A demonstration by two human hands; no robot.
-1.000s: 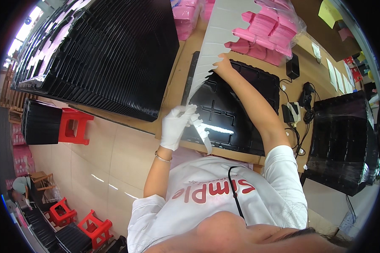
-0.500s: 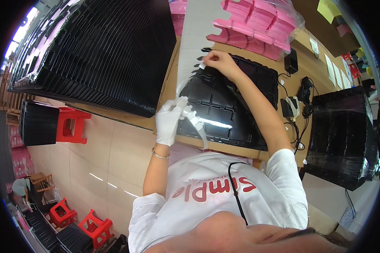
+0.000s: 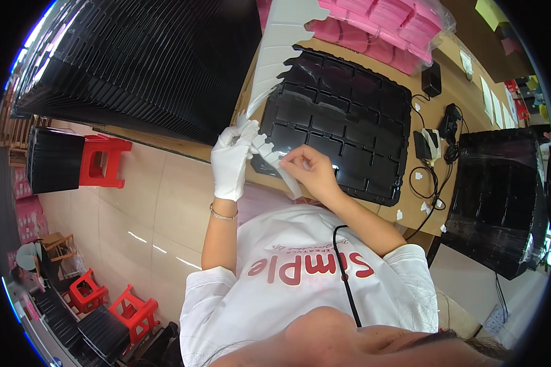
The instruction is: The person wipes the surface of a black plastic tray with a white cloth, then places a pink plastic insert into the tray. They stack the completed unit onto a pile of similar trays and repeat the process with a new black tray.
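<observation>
My left hand (image 3: 231, 160), in a white glove, pinches the near end of a long white strip of sticker backing (image 3: 274, 61) that runs away across the bench. My bare right hand (image 3: 309, 169) is at the same end of the strip, fingertips closed on a small white piece of it. Both hands hover over the near left corner of a black plastic tray (image 3: 349, 122) with several compartments.
Tall stacks of black trays (image 3: 141, 61) fill the left of the bench. Pink packets (image 3: 386, 30) lie at the back. Another stack of black trays (image 3: 502, 196) stands at right, with cables and black chargers (image 3: 431, 131) between. Red stools (image 3: 101, 159) stand on the tiled floor.
My right hand has come back from the tray's far corner to the near end of the strip beside my left hand. The left hand has stayed on the strip.
</observation>
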